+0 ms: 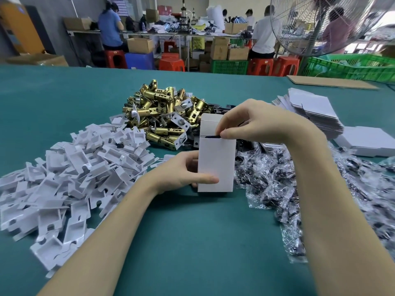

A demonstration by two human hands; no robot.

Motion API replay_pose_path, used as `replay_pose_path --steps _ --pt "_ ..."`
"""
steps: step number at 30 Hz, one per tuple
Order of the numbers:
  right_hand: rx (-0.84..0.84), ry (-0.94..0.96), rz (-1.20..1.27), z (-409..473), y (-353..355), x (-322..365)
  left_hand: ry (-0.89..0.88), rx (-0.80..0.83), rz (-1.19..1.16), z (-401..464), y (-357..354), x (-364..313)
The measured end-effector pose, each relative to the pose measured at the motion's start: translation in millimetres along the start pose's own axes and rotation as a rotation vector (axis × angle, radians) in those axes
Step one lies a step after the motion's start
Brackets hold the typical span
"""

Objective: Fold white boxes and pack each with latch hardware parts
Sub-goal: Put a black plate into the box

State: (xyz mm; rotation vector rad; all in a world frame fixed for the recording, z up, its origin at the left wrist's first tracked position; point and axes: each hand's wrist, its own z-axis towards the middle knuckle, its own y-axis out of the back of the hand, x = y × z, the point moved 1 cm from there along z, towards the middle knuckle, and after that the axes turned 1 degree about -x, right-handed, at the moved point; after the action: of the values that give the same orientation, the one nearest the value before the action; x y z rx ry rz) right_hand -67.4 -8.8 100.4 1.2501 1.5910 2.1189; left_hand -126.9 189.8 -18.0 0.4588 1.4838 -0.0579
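A white box [215,163] stands upright on the green table [192,242] with its top lid flap raised. My left hand [181,171] grips the box's lower left side, thumb across the front. At the box's open mouth, my right hand [252,122] pinches a dark part [211,136] that sits partly inside. A pile of brass latches [164,112] lies just behind the box. Flat white box blanks [310,110] are stacked at the right.
A heap of white cardboard inserts [70,178] covers the left side. Clear bags of dark hardware [277,180] spread along the right. Folded boxes [367,142] lie at the far right. A fan [320,24], green crates [352,67] and seated workers fill the background.
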Motion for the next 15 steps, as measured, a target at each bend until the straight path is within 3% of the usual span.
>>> replay_pose_path --steps 10,15 --pt "0.034 0.008 -0.067 -7.6 11.6 12.1 0.075 0.093 0.078 0.6 2.9 -0.9" --pt "-0.119 0.056 0.022 -16.2 21.4 11.3 0.032 0.038 0.085 1.3 1.0 1.1"
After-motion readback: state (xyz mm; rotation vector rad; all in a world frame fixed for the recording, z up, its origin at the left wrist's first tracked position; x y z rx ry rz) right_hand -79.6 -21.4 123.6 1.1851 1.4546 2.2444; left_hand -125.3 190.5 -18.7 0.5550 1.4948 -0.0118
